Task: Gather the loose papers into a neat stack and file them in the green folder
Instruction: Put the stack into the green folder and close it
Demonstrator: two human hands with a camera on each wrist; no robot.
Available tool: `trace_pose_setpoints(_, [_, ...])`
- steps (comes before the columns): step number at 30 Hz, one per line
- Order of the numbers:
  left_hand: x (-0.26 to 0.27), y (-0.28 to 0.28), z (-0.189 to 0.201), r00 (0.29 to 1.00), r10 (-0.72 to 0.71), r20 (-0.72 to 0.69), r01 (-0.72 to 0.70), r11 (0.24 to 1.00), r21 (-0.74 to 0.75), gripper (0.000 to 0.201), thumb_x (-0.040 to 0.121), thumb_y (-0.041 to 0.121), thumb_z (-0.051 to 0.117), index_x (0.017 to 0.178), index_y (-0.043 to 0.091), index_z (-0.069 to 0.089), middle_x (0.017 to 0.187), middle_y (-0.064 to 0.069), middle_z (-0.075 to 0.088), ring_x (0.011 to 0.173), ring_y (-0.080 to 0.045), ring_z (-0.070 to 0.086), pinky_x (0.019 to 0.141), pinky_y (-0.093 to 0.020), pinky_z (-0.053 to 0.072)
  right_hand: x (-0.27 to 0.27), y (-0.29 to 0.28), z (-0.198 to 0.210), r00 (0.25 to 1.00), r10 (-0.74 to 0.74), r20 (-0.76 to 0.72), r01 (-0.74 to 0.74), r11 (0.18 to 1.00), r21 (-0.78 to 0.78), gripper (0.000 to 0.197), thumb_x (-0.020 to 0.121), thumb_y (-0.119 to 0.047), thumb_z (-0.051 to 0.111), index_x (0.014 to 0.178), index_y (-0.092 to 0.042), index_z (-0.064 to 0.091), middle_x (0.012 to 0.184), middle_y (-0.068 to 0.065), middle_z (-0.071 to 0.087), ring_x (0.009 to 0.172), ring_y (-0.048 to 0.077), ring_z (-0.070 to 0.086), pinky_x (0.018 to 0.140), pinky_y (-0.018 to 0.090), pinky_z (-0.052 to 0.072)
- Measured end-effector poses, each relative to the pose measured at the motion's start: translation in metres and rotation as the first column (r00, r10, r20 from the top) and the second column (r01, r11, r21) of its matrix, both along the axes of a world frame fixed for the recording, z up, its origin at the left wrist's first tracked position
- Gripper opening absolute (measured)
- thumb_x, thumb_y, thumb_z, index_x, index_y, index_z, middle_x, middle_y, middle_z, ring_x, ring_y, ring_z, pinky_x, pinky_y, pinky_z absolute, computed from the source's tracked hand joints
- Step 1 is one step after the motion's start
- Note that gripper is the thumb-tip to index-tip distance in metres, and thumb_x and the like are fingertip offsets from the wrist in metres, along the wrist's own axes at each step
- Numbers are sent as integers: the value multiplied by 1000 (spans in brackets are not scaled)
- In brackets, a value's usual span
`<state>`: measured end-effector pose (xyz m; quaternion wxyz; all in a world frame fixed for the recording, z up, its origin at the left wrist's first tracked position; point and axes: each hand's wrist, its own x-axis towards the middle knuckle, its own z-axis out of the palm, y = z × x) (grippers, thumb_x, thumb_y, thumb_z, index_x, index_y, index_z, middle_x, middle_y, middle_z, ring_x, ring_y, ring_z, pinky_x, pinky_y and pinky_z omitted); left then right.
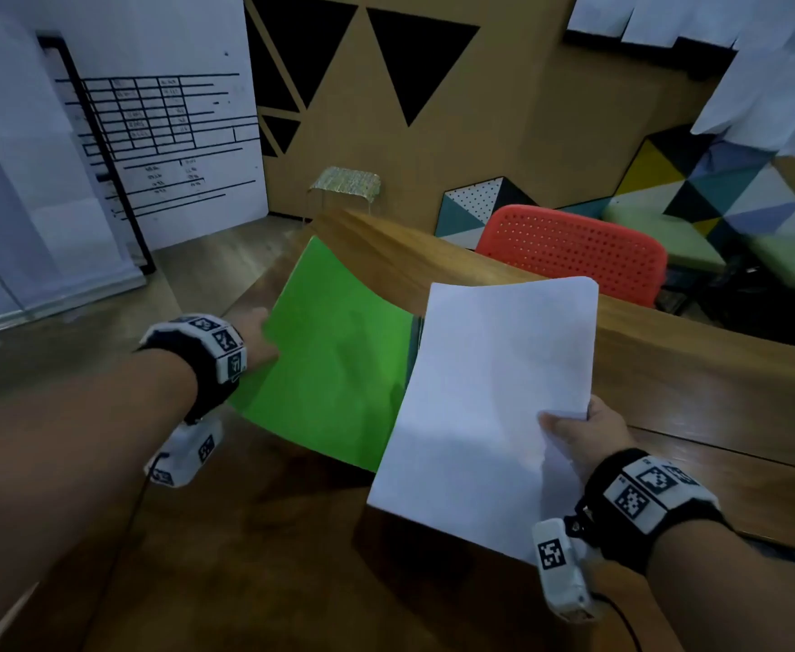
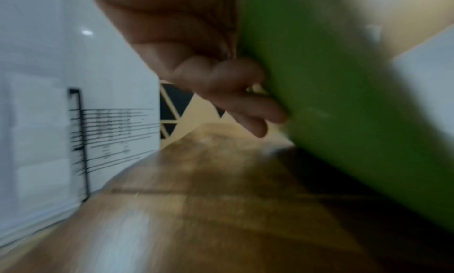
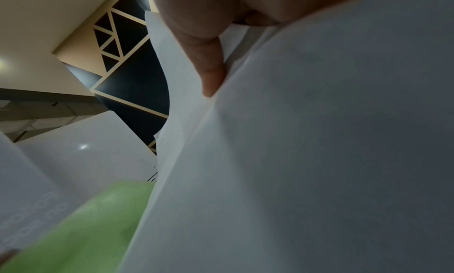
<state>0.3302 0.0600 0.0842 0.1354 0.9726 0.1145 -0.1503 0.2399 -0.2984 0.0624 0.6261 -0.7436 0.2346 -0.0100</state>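
Filing step was underway: right hand (image 1: 590, 437) pinched papers (image 1: 489, 397) beside folder (image 1: 334, 350); left hand (image 1: 259, 338) gripped its cover, lifted off table (image 1: 480, 270). Next, probably slide papers inside.

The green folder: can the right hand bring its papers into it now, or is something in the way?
Probably yes. The left hand holds the green folder cover lifted, and the papers in the right hand already reach its open side. Nothing visible lies between them.
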Motion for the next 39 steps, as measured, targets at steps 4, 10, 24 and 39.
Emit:
trace_pose_setpoints(4, [-39,-17,47,990,-132,49,135,988,-69,39,87,18,50,123,8,41,109,-16,59,98,-33,60,85,-42,53,-24,-7,9,999,-27,-34,26,999,-37,20,79,8,65,91,-8,58,106,22,64,96,36,61,90,48,49])
trace_pose_setpoints(10, [-150,-51,109,966,-257,4,256,958,-129,44,91,11,36,135,11,29,103,-12,52,82,-24,54,68,-36,48,-95,0,5,993,5,-119,-11,999,-49,37,77,9,65,113,6,58,107,24,63,98,38,62,94,54,48])
trace_pose_setpoints(24, [-302,-75,115,930,-360,-68,357,933,-53,40,91,7,34,129,0,27,92,-8,47,85,-21,42,71,-31,35,-241,8,-51,927,8,-374,-52,993,-108,30,77,4,63,105,-3,56,102,25,65,98,42,61,93,55,49])
trace_pose_setpoints(39, [-324,-78,108,930,-367,-7,355,906,-228,55,82,11,40,135,15,28,125,-12,53,112,-29,53,96,-44,47,-239,29,-69,882,110,-458,-168,982,-89,36,79,1,64,114,-1,58,99,19,64,97,36,62,88,41,52])
